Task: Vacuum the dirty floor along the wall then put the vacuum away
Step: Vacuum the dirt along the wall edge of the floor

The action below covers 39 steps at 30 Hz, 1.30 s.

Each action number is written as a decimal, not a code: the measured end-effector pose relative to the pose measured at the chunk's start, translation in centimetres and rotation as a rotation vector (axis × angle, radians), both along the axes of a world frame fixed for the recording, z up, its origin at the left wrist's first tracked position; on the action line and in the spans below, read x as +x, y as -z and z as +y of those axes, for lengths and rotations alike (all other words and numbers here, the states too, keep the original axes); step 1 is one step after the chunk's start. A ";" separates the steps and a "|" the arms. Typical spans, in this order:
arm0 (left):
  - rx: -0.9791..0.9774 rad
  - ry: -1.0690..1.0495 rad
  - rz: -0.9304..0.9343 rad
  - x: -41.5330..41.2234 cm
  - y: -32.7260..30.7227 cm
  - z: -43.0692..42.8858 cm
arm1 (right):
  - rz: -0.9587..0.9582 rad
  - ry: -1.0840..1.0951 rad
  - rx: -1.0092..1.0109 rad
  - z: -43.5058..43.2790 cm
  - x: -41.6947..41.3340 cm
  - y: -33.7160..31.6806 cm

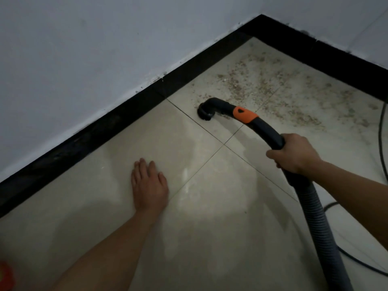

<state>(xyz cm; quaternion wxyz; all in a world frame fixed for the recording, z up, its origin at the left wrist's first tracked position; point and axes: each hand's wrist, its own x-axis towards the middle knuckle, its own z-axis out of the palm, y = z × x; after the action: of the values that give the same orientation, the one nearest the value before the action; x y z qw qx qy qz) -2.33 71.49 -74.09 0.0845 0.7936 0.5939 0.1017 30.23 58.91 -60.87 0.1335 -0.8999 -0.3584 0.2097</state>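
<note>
Both hands busy: left hand [149, 185] flat, fingers together, bracing on tile; right hand [292, 153] clamps vacuum wand [260, 127], nozzle [204, 112] meeting far debris [273, 85].

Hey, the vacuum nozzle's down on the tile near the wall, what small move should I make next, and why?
Probably push the nozzle forward and right into the crumbs. It sits at their near edge, and they spread toward the corner, while the tiles nearer you look clean. Your right hand grips the handle.

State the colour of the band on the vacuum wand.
The band is orange; the head view shows it best.
</note>
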 end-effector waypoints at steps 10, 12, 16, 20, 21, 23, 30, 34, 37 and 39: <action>0.015 0.003 -0.005 0.2 -0.3 -0.3 | -0.090 0.105 -0.098 -8.3 1.6 -0.8; 0.023 0.001 -0.006 0.1 -0.2 -0.2 | -0.089 0.061 -0.083 -5.0 0.4 -0.2; 0.009 -0.006 0.007 -0.1 0.1 0.0 | -0.052 -0.018 -0.026 4.2 -2.3 0.4; -0.010 0.004 0.008 -0.2 0.0 0.0 | -0.096 -0.049 -0.039 7.2 -2.4 -0.5; -0.010 0.002 0.007 -0.2 0.1 0.0 | -0.106 -0.044 -0.046 6.3 -2.1 -0.7; -0.006 0.000 0.009 -0.2 0.3 0.0 | -0.118 -0.023 -0.058 3.1 -1.2 -0.4; 0.014 -0.005 0.037 0.2 0.4 -0.2 | -0.110 0.015 -0.051 1.5 -0.8 1.7; 0.038 -0.015 0.032 0.0 0.3 0.0 | -0.089 0.007 0.021 10.0 -1.1 2.3; 0.039 -0.010 0.028 0.1 0.2 0.1 | -0.074 0.046 0.031 14.0 -1.4 1.4; 0.039 -0.011 0.024 0.1 0.1 0.1 | -0.049 0.055 0.033 14.3 -1.5 0.9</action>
<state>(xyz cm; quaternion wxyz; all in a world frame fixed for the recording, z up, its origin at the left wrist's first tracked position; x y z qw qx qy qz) -2.22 71.59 -74.17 0.0614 0.7929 0.5971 0.1044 28.74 73.25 -61.81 0.1454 -0.9118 -0.3403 0.1780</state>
